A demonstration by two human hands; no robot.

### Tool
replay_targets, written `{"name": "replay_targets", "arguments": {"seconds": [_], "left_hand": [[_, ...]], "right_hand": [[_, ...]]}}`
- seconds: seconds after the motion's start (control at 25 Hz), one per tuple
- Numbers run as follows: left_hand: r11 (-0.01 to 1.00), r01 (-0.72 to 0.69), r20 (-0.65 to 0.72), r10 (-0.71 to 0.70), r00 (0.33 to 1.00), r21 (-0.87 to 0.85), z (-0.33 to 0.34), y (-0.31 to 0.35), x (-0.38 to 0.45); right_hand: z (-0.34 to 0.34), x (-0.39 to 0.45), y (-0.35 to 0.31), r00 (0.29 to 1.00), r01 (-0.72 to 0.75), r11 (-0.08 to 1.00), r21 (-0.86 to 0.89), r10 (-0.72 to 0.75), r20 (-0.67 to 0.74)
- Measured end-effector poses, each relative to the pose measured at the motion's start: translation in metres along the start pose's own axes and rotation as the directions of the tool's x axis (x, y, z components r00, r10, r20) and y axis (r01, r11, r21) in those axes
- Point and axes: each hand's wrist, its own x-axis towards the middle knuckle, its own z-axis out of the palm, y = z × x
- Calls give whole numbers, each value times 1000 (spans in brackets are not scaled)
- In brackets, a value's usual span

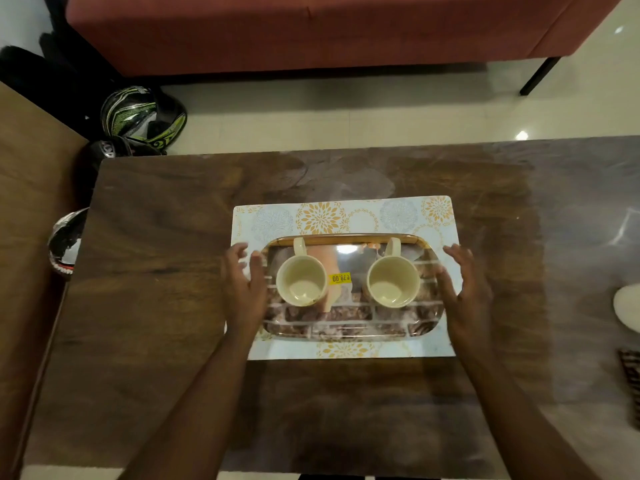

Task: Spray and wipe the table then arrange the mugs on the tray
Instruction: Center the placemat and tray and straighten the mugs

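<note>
Two cream mugs stand upright on a printed tray [349, 323], the left mug [302, 280] and the right mug [393, 281], both with handles pointing away from me. The tray rests on a floral placemat [346, 216] on the dark wooden table [156, 271]. My left hand [242, 285] hovers at the tray's left end with fingers spread. At the tray's right end is my right hand [464, 289], also with fingers apart. Neither hand holds anything; whether they touch the tray rim I cannot tell.
A white object [628, 308] and a dark patterned item [632, 382] lie at the table's right edge. Helmets [142, 116] sit on the floor beyond the far left corner. A red sofa [311, 29] stands behind the table. Another wooden surface [31, 202] is at left.
</note>
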Motion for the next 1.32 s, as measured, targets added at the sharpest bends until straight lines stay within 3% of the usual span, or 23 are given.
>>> {"name": "replay_targets", "arguments": {"seconds": [0.04,0.12,0.24,0.36,0.44,0.6,0.72,0.8,0.96,1.08,1.32], "left_hand": [[980,195,-7,-195,981,40,-1,-14,-3],[924,326,43,-341,939,201,7,-33,-11],[922,290,49,-312,949,256,19,-40,-10],[938,265,69,-286,956,222,23,-47,0],[946,258,68,-275,959,194,23,-48,3],[943,310,-4,-312,950,121,22,-52,12],[916,329,-43,-328,944,230,20,-54,14],[892,315,-76,-308,948,324,17,-53,10],[920,317,-56,-312,948,230,14,-53,17],[932,327,-23,-328,945,158,15,-52,19],[948,235,25,-246,969,215,19,-51,0]], "right_hand": [[4,-4,11,997,-65,998,5,65,32],[12,-3,28,986,-103,993,-58,110,124],[24,7,41,973,-141,989,-46,147,180],[32,2,52,980,-181,982,-52,185,79],[34,4,51,991,-128,989,-67,131,38],[41,24,41,992,-13,1000,-28,17,128],[41,36,48,980,-22,1000,-22,26,198],[38,30,59,978,-58,995,-85,74,195],[40,10,74,987,-39,963,-268,79,138],[43,7,75,990,-38,954,-297,75,115],[36,7,78,985,-42,952,-305,91,147]]}}
